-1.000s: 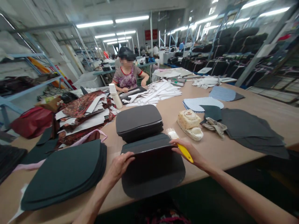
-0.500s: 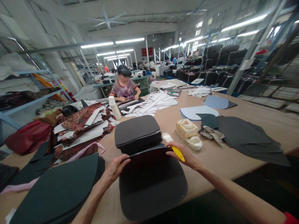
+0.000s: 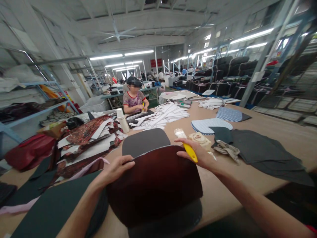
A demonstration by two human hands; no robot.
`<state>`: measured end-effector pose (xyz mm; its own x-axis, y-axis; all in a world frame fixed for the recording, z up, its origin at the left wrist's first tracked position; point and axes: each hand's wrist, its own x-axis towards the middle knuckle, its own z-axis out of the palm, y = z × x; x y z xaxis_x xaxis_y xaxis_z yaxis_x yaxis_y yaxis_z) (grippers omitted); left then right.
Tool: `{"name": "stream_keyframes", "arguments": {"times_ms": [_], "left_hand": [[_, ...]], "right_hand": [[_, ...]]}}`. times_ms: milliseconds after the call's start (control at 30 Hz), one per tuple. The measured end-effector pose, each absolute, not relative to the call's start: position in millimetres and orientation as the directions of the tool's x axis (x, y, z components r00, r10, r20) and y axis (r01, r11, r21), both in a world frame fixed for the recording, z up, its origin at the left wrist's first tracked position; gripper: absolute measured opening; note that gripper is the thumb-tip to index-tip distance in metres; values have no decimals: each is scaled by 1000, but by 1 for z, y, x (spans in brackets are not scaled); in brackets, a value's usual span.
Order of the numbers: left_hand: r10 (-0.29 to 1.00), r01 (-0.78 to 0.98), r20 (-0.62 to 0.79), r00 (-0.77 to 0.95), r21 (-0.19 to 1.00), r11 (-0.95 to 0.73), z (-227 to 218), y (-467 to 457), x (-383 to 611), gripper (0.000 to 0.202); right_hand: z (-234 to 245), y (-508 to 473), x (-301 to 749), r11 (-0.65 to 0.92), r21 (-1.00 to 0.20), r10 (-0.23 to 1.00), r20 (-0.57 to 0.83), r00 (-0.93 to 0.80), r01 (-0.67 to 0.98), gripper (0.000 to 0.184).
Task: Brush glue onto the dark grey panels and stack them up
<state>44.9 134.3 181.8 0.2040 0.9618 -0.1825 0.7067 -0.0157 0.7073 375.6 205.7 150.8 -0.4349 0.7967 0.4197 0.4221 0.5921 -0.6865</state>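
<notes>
Panel: Dark-red face toward the wearer, the panel (image 3: 157, 181) stands tilted near the front of the counter (image 3: 226, 186), its top edge bowed, its lower part in front of a grey sheet (image 3: 170, 219) at 6 o'clock.
Open room: Bare counter spreads from the panel's 3 to 4 o'clock, out to the near rim. A grey stack (image 3: 145, 142) crowds 12 o'clock, a cream block (image 3: 201, 140) 1 o'clock, a green pile (image 3: 56, 201) 8 o'clock.
Left hand: The left hand (image 3: 117, 169) is clamped on the panel's top edge at 10 o'clock, fingers bent.
Right hand: Closed at 1 o'clock, the right hand (image 3: 196, 153) pinches the same edge and grips a brush (image 3: 190, 152), yellow handle slanting toward 5 o'clock.
Writing: The red sign (image 3: 156, 62), far off at 12 o'clock, is too small to read.
</notes>
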Motion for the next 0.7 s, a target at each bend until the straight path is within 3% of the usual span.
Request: {"name": "stream_keyframes", "arguments": {"times_ms": [100,267,400,700], "left_hand": [[922,670,-305,239,739,71,116,147,46,44],[916,656,-346,204,743,135,38,163,48,41],[908,646,-367,201,747,159,22,173,43,38],[904,582,-376,205,789,196,4,177,33,33]], "right_hand": [[89,218,368,470,-764,866,302,-399,441,38],[10,229,358,365,-790,915,207,-347,493,40],[-13,236,357,326,-815,922,162,-351,480,51],[-28,251,360,272,-870,911,94,-402,412,43]]}}
